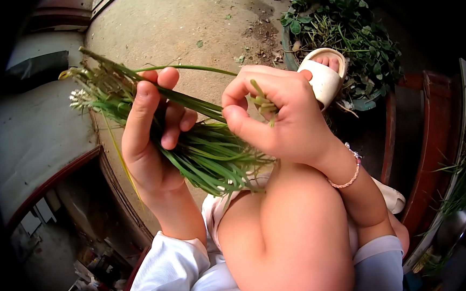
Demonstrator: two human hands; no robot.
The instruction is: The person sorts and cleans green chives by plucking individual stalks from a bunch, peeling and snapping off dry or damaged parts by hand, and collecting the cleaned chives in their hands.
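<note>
A bunch of green chives (212,152) lies slanted across my left hand (148,124), whose fingers and thumb are closed around it. The pale cut ends (81,96) stick out at the upper left, and the long thin leaves hang down over my raised knee. My right hand (284,112) is closed, thumb against forefinger, on a few chive stalks (263,103); their short ends show inside the curled fingers. Some longer blades stretch between both hands. A braided bracelet (347,183) circles my right wrist.
A round tub (289,47) heaped with leafy greens (366,44) stands at upper right, beside my foot in a white slipper (323,77). Dark red wooden furniture (427,142) and more loose chives (462,183) are on the right. A doorway (71,232) opens at lower left.
</note>
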